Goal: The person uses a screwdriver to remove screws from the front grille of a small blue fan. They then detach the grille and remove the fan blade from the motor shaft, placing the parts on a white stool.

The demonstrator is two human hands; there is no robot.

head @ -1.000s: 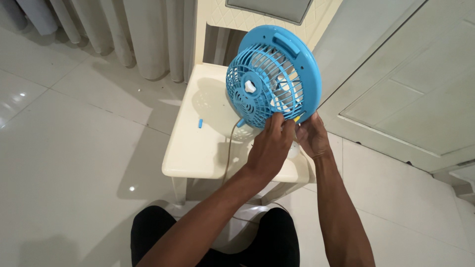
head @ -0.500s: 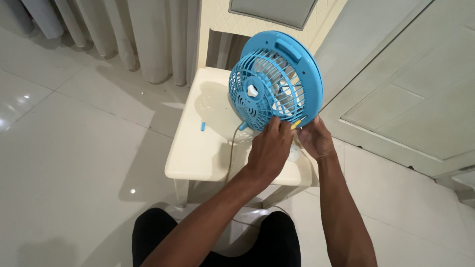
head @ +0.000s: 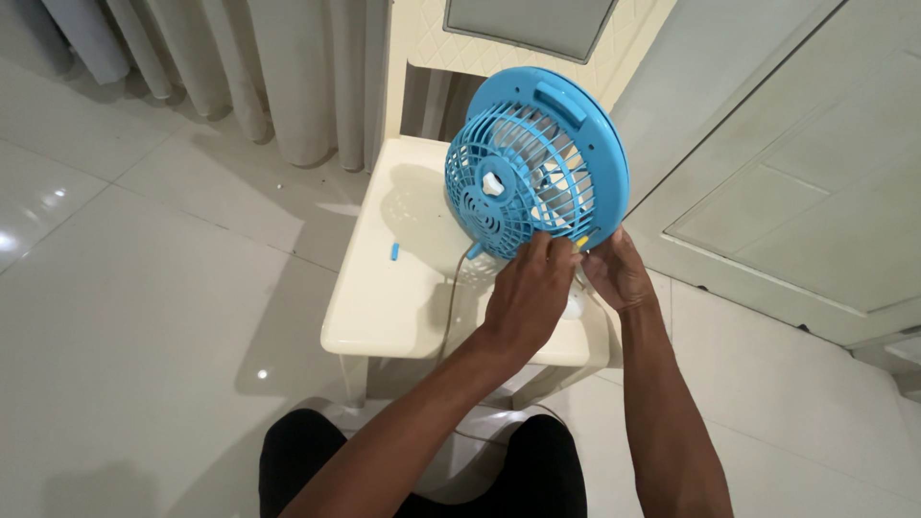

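Blue fan (head: 537, 163): standing tilted on the cream surface (head: 403, 288). Left hand (head: 528, 288) and right hand (head: 614, 273) are both gripping the fan's lower rim. Small blue piece (head: 393, 251) is lying left of the fan.

Round sky-blue plastic fan (head: 537, 173): smooth moulded grille and rim, slight sheen; small white plastic knob (head: 493, 184) at grille centre, glossy. Pale translucent blades behind grille, plastic-looking. Cream plastic chair (head: 403, 288): smooth seat, soft satin shine. Short blue plastic piece (head: 394, 251) on seat, smooth. Thin beige cord (head: 451, 297), rubbery matt. White floor tiles (head: 144, 288): polished, glossy, mirror light spots. Off-white cloth curtain (head: 288, 67): matt, soft folds. Pale panelled door (head: 787, 163): painted, smooth, low sheen.
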